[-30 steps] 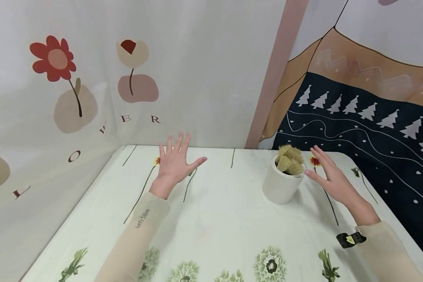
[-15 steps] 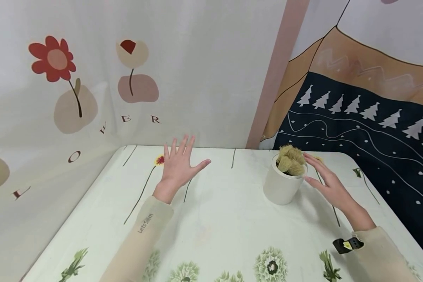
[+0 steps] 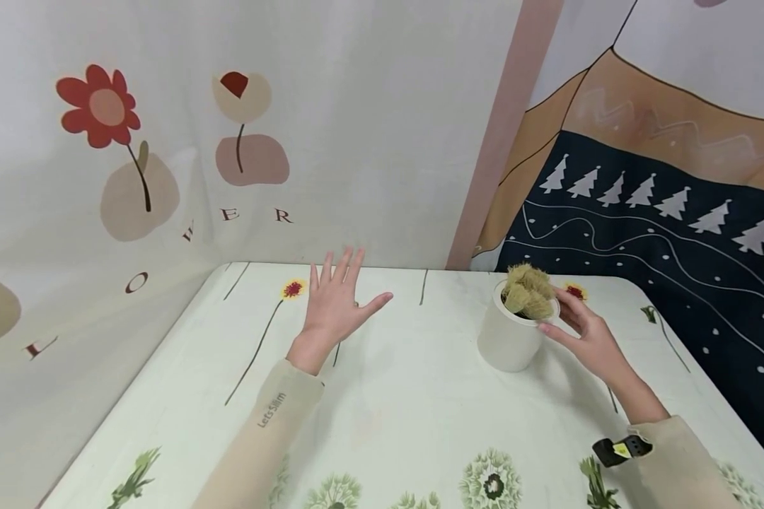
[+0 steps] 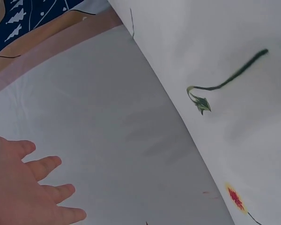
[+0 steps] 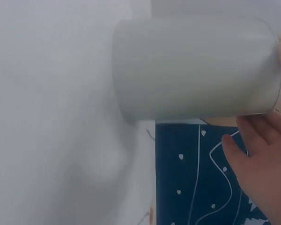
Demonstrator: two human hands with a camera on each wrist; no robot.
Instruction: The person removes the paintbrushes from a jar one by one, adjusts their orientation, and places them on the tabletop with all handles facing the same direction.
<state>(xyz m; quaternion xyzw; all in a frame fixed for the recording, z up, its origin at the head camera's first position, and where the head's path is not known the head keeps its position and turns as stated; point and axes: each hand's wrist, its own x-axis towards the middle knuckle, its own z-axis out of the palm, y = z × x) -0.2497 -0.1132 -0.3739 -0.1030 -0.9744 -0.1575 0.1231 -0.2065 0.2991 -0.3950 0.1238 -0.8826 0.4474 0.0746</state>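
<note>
A white cylindrical plant pot [image 3: 508, 343] stands upright at the back right of the table, topped by a fuzzy yellow-green plant [image 3: 527, 291]. My right hand [image 3: 591, 343] is at the pot's right side, thumb on the near side of the rim and fingers curved round behind it. In the right wrist view the pot [image 5: 192, 68] lies sideways across the picture, with the right hand [image 5: 269, 164] at its rim end; some fingertips are hidden behind it. Spread out flat, my left hand [image 3: 332, 311] hovers over the back left of the table and holds nothing.
A white cloth printed with flowers covers the table [image 3: 407, 396]. Behind it hangs a pale curtain [image 3: 369, 141] with flower prints, and a dark blue cloth [image 3: 662, 247] with white trees borders the right side. A black wrist strap [image 3: 620, 450] sits at the right cuff.
My right hand has moved left onto the pot's rim, and its fingers have curved round it. The left hand has drifted slightly right, still spread. The pot stays in place.
</note>
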